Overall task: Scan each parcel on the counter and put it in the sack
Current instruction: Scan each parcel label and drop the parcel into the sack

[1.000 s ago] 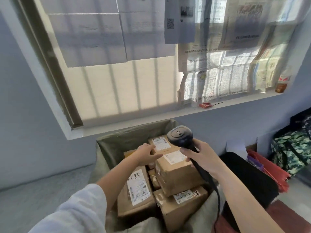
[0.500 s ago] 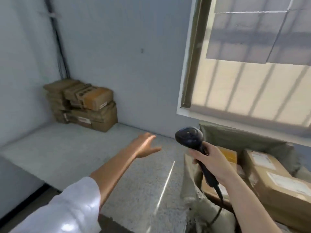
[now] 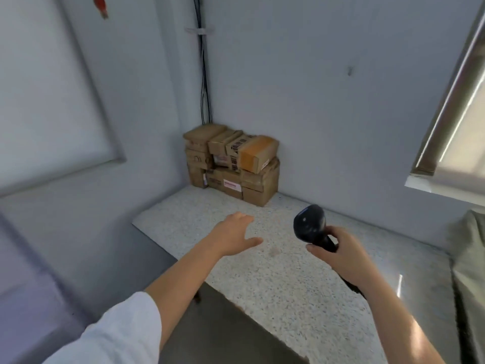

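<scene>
A stack of several brown cardboard parcels [image 3: 232, 164] stands in the far corner of the speckled stone counter [image 3: 288, 279], against the wall. My left hand [image 3: 236, 233] hovers above the counter with fingers stretched out, empty, well short of the stack. My right hand [image 3: 338, 252] grips the handle of a black barcode scanner [image 3: 311, 224], whose head points toward the parcels. Its cable runs down past my wrist. The grey-green sack [image 3: 469, 258] shows only as an edge at the far right.
Black cables [image 3: 204, 74] run down the wall corner above the parcels. A window frame [image 3: 446, 114] juts in at the upper right. The counter's front edge drops to a dark floor [image 3: 223, 327] below my left forearm.
My view has swung left, from the sack full of parcels to the counter corner. My left hand has left the parcel in the sack and now reaches out over the counter. The scanner stays in my right hand.
</scene>
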